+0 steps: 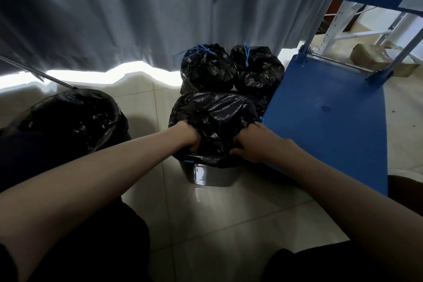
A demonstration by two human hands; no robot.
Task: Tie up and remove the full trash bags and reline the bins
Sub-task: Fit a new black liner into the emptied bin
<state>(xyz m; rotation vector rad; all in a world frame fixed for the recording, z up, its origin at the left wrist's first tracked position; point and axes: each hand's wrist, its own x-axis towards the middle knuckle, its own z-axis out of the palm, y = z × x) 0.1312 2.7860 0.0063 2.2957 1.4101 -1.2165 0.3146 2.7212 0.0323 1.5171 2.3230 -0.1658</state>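
My left hand (188,136) is bunched into the black liner bag (215,117) at its left side, fingers curled into the plastic, and my right hand (254,144) pinches a fold of the same bag at its near right edge. Both grips are closed on the film. The bag sits over the mouth of a small grey bin (210,175) on the tiled floor (229,224) in front of me, its plastic draped over the rim and puffed up across the opening; what lies beneath it inside the bin I cannot tell. The bag is glossy, crinkled and loose.

Just behind the bin, against the grey curtain (114,18), stand two full black bags, the left tied bag (207,71) and the right tied bag (258,71), each cinched at the top with blue ties and touching one another. To my left is a second bin (75,117) lined in black plastic. A blue platform cart (327,121) stands just beside the grey bin on the right.
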